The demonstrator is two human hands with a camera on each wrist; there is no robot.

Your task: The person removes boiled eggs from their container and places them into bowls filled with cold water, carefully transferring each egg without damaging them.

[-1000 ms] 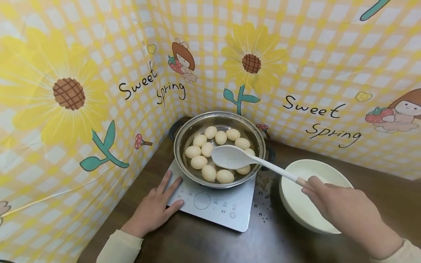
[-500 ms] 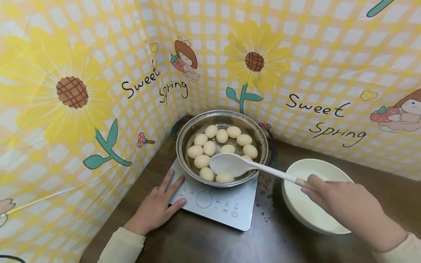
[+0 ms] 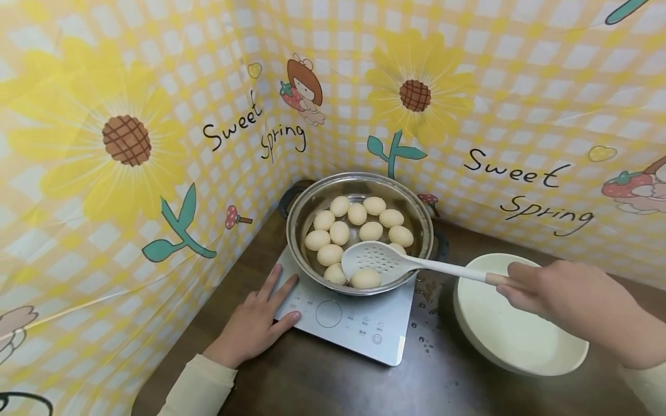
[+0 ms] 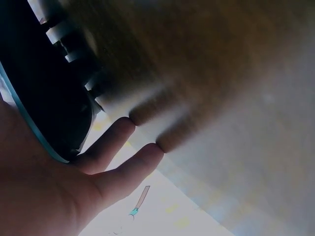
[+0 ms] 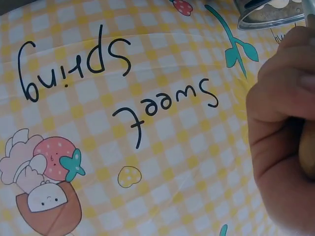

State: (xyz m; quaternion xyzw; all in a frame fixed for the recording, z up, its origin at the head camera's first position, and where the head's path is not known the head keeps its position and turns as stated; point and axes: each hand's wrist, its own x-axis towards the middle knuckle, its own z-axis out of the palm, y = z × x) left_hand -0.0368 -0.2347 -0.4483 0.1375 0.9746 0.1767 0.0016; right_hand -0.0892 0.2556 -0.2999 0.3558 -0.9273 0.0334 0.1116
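My right hand grips the wooden end of a white slotted spoon, whose holed bowl dips into a steel pot. One pale egg lies against the near side of the spoon's bowl. Several more eggs sit in water around it, one partly hidden behind the spoon's neck. The pot stands on a silver induction cooktop. Spread along the cooktop's left edge is my left hand. In the left wrist view, two straight fingers touch the dark brown table beside the cooktop's dark underside.
A pale green bowl stands right of the cooktop, beneath my right hand. Water drops dot the table between them. Checked, flower-printed cloth walls close in behind and on the left, near the pot's black handle.
The spoon has lowered into the pot's near side and tipped so its holes show, with an egg now at its bowl. The left hand stays at the cooktop; the view shifts slightly.
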